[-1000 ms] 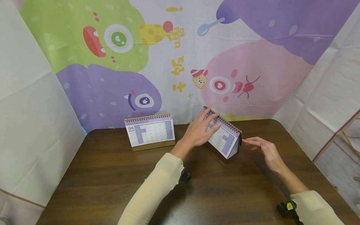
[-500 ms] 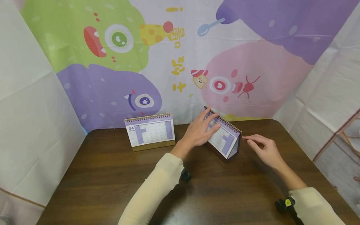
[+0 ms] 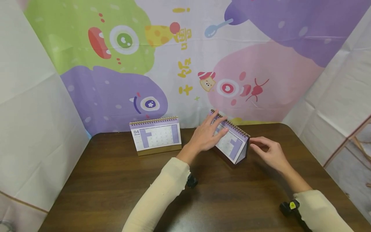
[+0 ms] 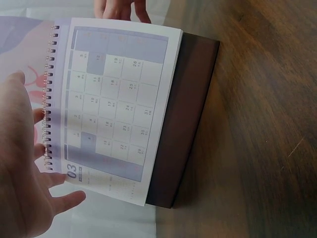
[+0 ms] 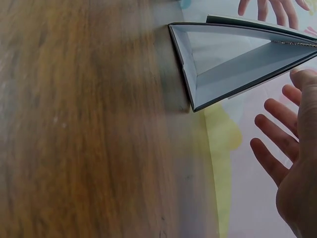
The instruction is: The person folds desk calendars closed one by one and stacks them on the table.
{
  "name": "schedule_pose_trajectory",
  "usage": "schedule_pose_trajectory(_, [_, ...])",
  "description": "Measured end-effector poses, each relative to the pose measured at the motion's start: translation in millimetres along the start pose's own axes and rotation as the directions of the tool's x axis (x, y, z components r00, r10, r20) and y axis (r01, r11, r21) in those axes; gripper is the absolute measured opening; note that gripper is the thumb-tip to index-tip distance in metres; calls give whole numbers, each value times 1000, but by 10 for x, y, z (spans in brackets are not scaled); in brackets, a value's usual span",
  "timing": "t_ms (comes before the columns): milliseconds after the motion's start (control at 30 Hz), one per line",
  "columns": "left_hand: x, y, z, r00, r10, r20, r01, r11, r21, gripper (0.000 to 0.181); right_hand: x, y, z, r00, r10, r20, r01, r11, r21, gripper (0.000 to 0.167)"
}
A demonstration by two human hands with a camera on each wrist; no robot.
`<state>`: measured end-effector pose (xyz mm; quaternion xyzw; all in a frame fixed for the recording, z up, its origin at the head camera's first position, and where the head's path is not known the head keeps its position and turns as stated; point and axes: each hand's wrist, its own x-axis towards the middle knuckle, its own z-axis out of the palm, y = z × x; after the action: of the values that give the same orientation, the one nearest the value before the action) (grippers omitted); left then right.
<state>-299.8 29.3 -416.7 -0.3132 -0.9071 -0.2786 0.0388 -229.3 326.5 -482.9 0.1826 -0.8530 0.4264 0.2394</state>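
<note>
left hand (image 3: pixel 205 133): fingers spread and loose over the coil edge of the 03 calendar (image 3: pixel 230 146); not clenched
right hand (image 3: pixel 272 154): relaxed, fingers loosely extended by that calendar's right end; can't tell if the tips actually touch it
03 calendar: standing tent-style at an angle, right of centre on the far part of the table (image 3: pixel 226 199); hollow triangular end faces right
04 calendar (image 3: pixel 157 137): also standing, off to the left
backdrop (image 3: pixel 246 58): cartoon creatures, far side

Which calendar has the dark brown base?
The right calendar, showing 03, with the left hand and right hand at it: its base is dark brown. The left calendar, showing 04, has a gold base.
</note>
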Motion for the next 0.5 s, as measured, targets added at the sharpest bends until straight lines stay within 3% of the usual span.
schedule_pose_trajectory(500, [1,-11,10,1000,6,-8,-6,1000,-6,63,29,7,39,998,-55,-42,56,998,17,27])
